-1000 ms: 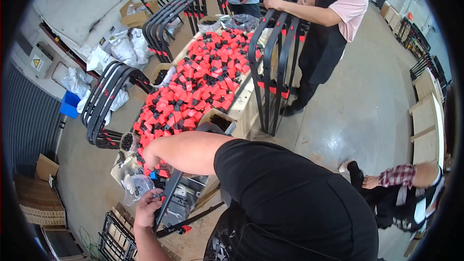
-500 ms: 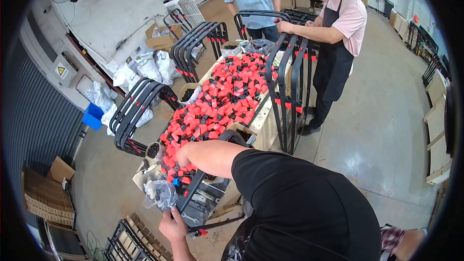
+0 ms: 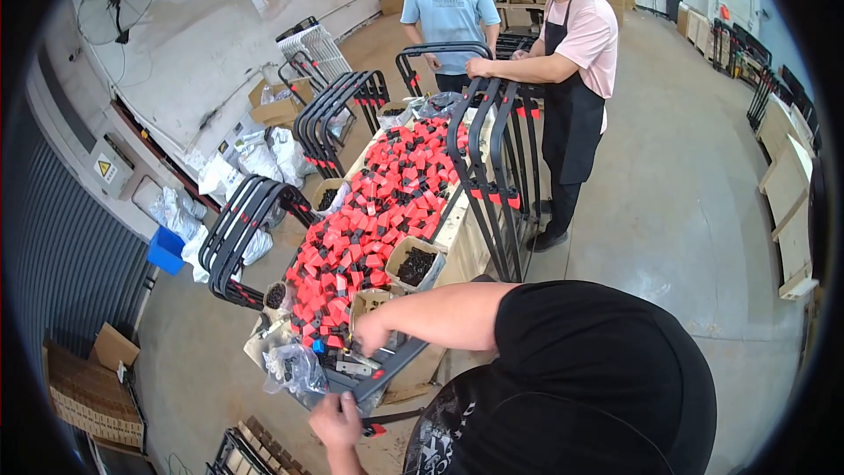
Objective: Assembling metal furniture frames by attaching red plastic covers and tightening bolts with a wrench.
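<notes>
At the near end of the bench, my left hand (image 3: 337, 422) is closed round the end of a black tube frame (image 3: 402, 358) with small red parts on it. My right hand (image 3: 374, 332) is above the frame, beside a small open carton (image 3: 367, 301) of small parts. Its fingers point down and are blurred, so what they hold, if anything, is unclear. A heap of red and black plastic pieces (image 3: 352, 242) covers the bench beyond. Close to my left hand lies a clear plastic bag (image 3: 294, 368) of pale parts, with a blue piece (image 3: 318, 347) beside it.
A carton of dark screws (image 3: 416, 266) sits right of the heap. Bent black frames lean along the bench's left (image 3: 255, 220) and right (image 3: 479, 145) sides. Two people stand at the far end, one in a dark apron (image 3: 570, 97). White sacks (image 3: 257, 158) lie on the left floor.
My right hand has left the red and black heap and come nearer, to beside the small carton. My left hand stays on the frame, which now lies at a flatter slant. The view has shifted.
</notes>
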The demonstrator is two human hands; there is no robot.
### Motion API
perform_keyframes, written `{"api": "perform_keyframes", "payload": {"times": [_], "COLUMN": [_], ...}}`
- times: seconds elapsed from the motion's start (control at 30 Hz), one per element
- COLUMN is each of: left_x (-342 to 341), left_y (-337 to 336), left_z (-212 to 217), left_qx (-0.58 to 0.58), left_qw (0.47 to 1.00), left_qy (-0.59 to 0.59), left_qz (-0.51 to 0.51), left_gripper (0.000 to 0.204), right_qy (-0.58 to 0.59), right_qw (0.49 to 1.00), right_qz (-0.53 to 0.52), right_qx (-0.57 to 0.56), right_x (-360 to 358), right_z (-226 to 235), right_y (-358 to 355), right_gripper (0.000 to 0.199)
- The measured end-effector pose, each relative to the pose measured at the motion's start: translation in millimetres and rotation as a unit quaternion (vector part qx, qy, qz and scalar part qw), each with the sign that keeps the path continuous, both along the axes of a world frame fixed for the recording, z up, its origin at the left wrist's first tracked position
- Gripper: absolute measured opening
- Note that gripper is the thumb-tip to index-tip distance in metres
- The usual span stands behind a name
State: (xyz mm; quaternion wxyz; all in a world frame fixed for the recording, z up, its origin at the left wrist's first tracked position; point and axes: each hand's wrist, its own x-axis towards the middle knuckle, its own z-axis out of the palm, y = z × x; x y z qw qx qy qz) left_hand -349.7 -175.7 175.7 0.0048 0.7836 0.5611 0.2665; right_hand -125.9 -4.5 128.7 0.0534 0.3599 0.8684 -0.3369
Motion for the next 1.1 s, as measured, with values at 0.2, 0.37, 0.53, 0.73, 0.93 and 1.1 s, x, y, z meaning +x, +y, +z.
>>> {"api": "perform_keyframes", "payload": {"times": [0.2, 0.37, 0.53, 0.73, 0.93, 1.1], "left_x": [2.4, -6.0, 51.5, 181.5, 305.8, 389.6], "left_y": [-41.6, -64.9, -70.3, -56.8, -28.9, -17.6], "left_z": [-32.7, -63.7, -33.7, 7.4, 29.2, 62.1], "left_qx": [-0.058, -0.111, -0.093, -0.051, -0.08, -0.156], "left_qw": [0.961, 0.874, 0.866, 0.897, 0.924, 0.874], "left_qy": [-0.264, -0.46, -0.469, -0.425, -0.352, -0.428], "left_qz": [0.057, 0.107, 0.144, 0.111, 0.127, 0.171], "left_gripper": [0.024, 0.032, 0.035, 0.03, 0.037, 0.032], "right_qy": [0.045, 0.307, 0.296, 0.511, 0.515, 0.561], "right_qw": [0.994, 0.932, 0.924, 0.686, 0.654, 0.617], "right_qz": [-0.104, -0.162, -0.239, -0.511, -0.551, -0.552], "right_qx": [0.008, 0.103, 0.043, -0.087, -0.061, 0.001], "right_x": [99.2, 155.7, 331.7, 436.6, 555.5, 639.4], "right_z": [57.5, 92.0, 58.9, -28.7, -30.4, -0.9], "right_y": [-36.8, -81.5, -114.1, -155.1, -130.0, -88.4], "right_gripper": [0.03, 0.032, 0.042, 0.037, 0.043, 0.047]}}
